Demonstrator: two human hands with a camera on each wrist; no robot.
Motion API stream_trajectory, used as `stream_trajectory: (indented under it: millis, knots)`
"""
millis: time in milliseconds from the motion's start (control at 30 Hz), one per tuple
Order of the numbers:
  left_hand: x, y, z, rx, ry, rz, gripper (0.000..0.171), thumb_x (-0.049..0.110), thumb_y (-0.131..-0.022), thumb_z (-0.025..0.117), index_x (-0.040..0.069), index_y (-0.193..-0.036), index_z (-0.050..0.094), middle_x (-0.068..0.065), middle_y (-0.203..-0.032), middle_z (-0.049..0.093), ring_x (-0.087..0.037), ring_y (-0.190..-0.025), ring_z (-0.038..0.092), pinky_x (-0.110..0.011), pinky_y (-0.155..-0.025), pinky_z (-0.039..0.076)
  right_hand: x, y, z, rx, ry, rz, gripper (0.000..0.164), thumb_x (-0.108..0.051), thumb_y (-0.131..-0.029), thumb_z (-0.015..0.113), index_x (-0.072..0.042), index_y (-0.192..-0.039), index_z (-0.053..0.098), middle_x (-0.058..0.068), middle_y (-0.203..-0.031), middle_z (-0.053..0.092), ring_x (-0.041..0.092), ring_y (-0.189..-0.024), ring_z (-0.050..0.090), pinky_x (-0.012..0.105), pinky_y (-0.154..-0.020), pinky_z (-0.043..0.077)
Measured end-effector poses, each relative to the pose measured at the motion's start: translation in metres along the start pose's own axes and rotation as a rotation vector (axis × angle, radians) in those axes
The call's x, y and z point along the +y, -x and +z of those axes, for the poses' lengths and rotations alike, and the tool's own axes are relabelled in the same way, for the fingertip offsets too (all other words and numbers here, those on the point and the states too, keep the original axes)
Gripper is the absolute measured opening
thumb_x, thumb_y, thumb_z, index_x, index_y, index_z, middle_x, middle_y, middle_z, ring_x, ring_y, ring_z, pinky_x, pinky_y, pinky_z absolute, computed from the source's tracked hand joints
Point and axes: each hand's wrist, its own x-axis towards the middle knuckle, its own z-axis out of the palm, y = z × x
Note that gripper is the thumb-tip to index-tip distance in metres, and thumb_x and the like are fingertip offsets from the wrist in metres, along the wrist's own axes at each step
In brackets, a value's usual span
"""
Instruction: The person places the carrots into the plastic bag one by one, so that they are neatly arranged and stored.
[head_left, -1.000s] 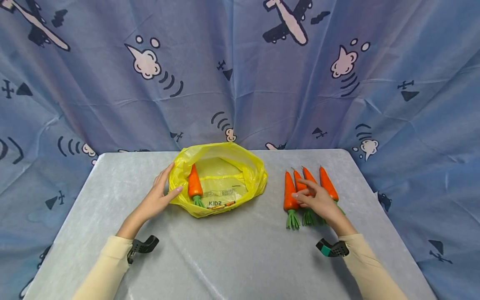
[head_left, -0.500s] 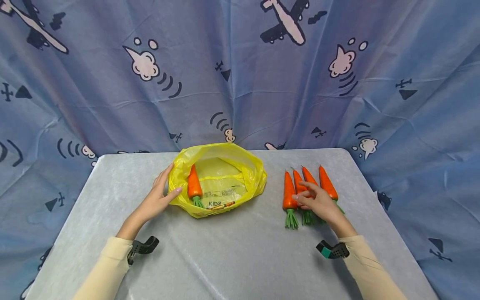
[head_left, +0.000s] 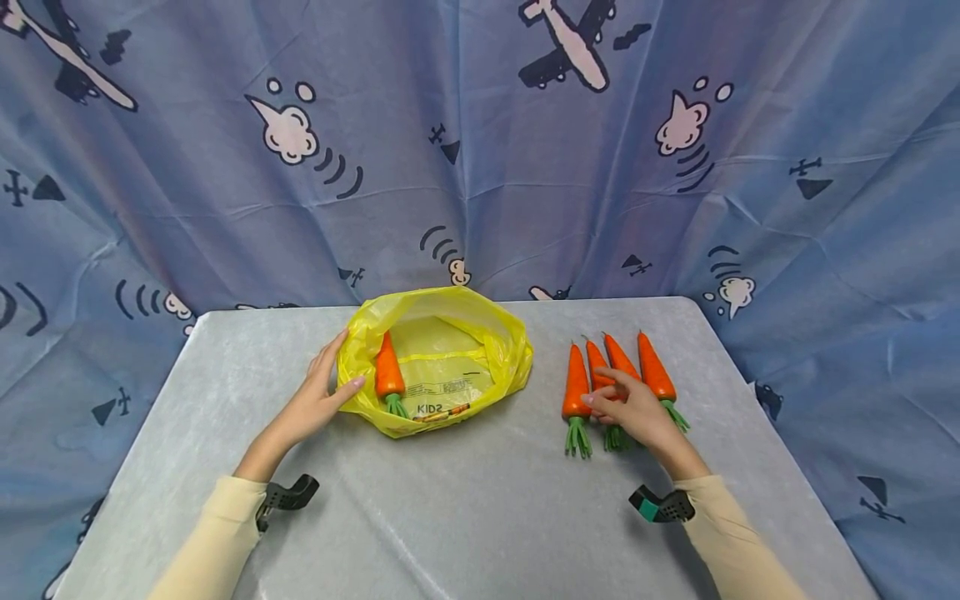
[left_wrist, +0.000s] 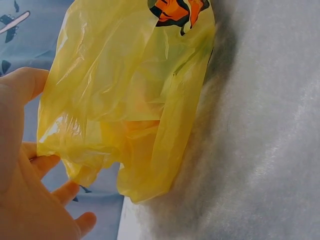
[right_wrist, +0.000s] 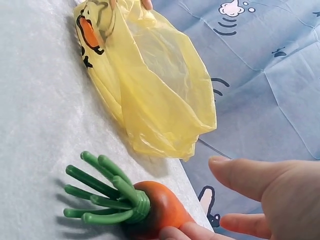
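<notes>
A yellow plastic bag (head_left: 517, 354) lies with its mouth spread, one carrot (head_left: 388, 367) inside at its left. My left hand (head_left: 315, 396) rests against the bag's left side, thumb at the front rim, fingers spread along the outside. To the right lie several carrots with green tops. Over them is my right hand (head_left: 637, 412), its fingers loosely bent and its thumb apart from them. In the right wrist view its lower fingertips touch the leftmost carrot (right_wrist: 167, 207). The hand partly covers the two middle carrots; the rightmost carrot (head_left: 656, 367) lies slightly apart.
The pale grey table (head_left: 450, 517) carries everything. A blue curtain (head_left: 480, 150) printed with planes and clouds hangs right behind its far edge. Each wrist wears a dark strapped mount, the left mount (head_left: 292, 493) and the right mount (head_left: 663, 506).
The leftmost carrot has shifted slightly left, away from the others, and its green top has swung left. My right hand has moved a little left with it. My left hand and the bag stay put.
</notes>
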Motion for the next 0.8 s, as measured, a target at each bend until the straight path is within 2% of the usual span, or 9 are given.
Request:
stream_trajectory:
  millis: [267,800]
  knots:
    - [0.002,0.001,0.0,-0.015,0.008,-0.031,0.082,0.037,-0.1,0.056,0.029,-0.16,0.002,-0.015,-0.168,0.005,-0.045,-0.153,0.001,-0.077,-0.112,0.012,0.0,0.001,0.004,0.017,0.035,0.002,0.074,-0.034,-0.095,0.066,0.001,-0.151,0.033,0.026,-0.118,0.065,0.029,-0.093,0.072,0.039,-0.083,0.06]
    - [-0.002,0.0,0.0,-0.017,0.006,-0.035,0.083,0.039,-0.1,0.056,0.029,-0.16,0.001,-0.015,-0.168,0.004,-0.046,-0.153,0.001,-0.077,-0.112,0.013,-0.004,-0.005,0.011,0.053,0.115,0.05,0.071,-0.035,-0.095,0.066,-0.003,-0.151,0.036,0.02,-0.115,0.066,0.024,-0.09,0.072,0.037,-0.079,0.06]
